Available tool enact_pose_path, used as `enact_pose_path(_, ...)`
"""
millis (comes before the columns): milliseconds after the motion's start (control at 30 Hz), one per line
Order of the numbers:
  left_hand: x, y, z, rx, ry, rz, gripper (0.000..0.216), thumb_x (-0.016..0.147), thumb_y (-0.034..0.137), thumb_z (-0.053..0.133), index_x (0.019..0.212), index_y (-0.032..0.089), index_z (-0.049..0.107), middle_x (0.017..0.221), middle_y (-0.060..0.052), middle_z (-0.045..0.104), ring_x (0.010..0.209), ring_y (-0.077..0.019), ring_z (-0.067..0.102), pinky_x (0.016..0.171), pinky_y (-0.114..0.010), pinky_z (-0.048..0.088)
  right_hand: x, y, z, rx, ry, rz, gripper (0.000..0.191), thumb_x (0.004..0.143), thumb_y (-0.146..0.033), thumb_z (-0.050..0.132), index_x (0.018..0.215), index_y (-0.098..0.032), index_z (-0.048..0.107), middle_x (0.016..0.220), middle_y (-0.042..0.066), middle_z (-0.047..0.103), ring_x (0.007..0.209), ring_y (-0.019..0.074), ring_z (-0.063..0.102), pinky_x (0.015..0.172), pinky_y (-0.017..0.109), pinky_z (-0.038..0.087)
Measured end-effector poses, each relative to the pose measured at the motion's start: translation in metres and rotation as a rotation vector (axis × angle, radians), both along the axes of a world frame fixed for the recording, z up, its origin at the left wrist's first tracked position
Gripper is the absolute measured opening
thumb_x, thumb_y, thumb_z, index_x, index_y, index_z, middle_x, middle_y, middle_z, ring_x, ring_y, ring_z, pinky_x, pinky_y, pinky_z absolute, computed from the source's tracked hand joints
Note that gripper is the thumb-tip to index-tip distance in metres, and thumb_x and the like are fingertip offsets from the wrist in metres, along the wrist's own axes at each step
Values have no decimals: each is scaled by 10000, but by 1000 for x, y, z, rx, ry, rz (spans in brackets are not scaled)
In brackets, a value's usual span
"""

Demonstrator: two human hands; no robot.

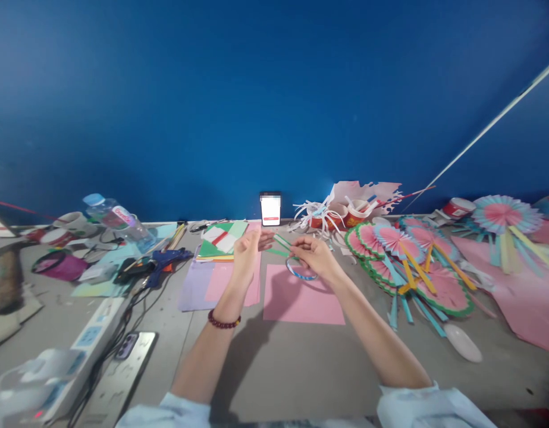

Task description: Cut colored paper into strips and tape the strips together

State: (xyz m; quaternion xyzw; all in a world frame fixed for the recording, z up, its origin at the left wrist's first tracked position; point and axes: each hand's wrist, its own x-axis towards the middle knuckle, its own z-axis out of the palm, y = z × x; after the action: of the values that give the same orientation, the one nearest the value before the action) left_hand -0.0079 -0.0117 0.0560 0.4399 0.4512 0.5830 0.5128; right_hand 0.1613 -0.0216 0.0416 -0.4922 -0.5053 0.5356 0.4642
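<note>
My right hand (313, 257) is closed, thumb and fingers pinched together on thin green strips (282, 242) that point toward my left hand. A blue-and-white ring (301, 274) hangs below those fingers; whether it is joined to the strips I cannot tell. My left hand (250, 249) is raised just left of the strips, fingers stretched out toward their ends. Whether its fingertips touch them is unclear. Under my right hand lies a pink sheet (303, 303) on the grey table (310, 362). Behind my left hand are stacked green, purple and pink papers (196, 285).
A lit phone (270, 209) leans on the blue wall. Paper fans (444, 288), cups (357, 213) and a white spoon-like piece (463, 343) lie right. Left are a glue gun (165, 264), bottle (122, 220), power strip (93, 336), another phone (122, 374) and a hammer (10, 276).
</note>
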Motion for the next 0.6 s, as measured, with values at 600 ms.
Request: enact_pose_path(600,8,-4,-3,-2,143,-91,338,654,489,743,652,152,714,631,-45,684,625,-185,656,630,-285,534,-5,-4,5,32,1,14,349,636,-447,740,799,-174,594,672,8,643,409,51,452,353,174,317)
